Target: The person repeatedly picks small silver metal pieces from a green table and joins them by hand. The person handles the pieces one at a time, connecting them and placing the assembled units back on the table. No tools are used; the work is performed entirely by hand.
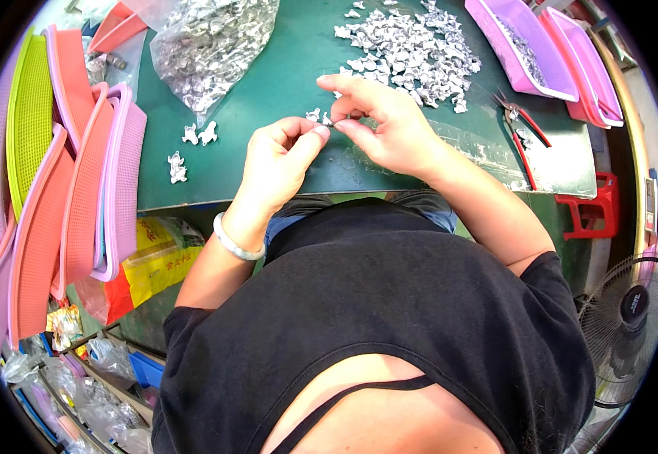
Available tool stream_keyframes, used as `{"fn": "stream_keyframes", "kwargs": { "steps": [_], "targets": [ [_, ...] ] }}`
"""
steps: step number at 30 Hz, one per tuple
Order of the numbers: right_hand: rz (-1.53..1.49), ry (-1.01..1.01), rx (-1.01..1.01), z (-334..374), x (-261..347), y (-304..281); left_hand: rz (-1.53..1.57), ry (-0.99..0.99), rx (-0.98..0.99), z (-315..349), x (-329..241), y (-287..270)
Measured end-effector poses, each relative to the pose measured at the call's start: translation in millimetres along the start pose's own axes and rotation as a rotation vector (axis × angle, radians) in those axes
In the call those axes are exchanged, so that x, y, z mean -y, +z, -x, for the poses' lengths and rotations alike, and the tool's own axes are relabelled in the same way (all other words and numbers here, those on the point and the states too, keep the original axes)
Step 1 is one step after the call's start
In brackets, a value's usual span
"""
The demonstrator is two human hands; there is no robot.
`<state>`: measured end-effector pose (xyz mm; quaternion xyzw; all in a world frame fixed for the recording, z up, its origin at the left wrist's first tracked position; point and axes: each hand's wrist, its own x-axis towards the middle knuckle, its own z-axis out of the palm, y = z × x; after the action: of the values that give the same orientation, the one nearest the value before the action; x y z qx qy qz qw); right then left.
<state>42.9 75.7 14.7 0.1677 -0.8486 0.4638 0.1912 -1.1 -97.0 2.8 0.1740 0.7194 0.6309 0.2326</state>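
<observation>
Over the near part of the green table my two hands meet at their fingertips. My left hand point(282, 159) is closed, thumb against forefinger, on a small silver metal figure point(326, 119) that partly shows above the tips. Thumb and forefinger of my right hand point(389, 125) pinch at the same spot, other fingers raised; the fingertips hide what exactly they grip. Beyond my right hand spreads a heap of small silver metal pieces point(412, 53). Left of my left hand lie a few loose silver figures point(177, 167), apart from the heap.
A clear plastic bag point(212, 57) full of silver pieces lies at the far left. Red-handled pliers point(522, 136) rest at the right, near a purple basket point(526, 53) holding pieces. Stacked colourful baskets point(79, 181) crowd the left edge. A red stool point(594, 208) and a fan point(624, 325) stand right.
</observation>
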Motion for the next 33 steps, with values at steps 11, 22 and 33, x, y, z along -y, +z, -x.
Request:
{"fn": "stream_keyframes", "kwargs": {
  "steps": [11,22,33],
  "targets": [
    [-0.001,0.075,-0.043,0,-9,6,0.453,-0.186,0.015,-6,3,-9],
    [0.196,0.138,0.128,-10,-21,20,0.511,-0.154,0.028,-4,8,-16],
    [0.274,0.069,0.17,-12,-27,24,0.521,-0.141,0.028,-3,8,-19]
  ]
}}
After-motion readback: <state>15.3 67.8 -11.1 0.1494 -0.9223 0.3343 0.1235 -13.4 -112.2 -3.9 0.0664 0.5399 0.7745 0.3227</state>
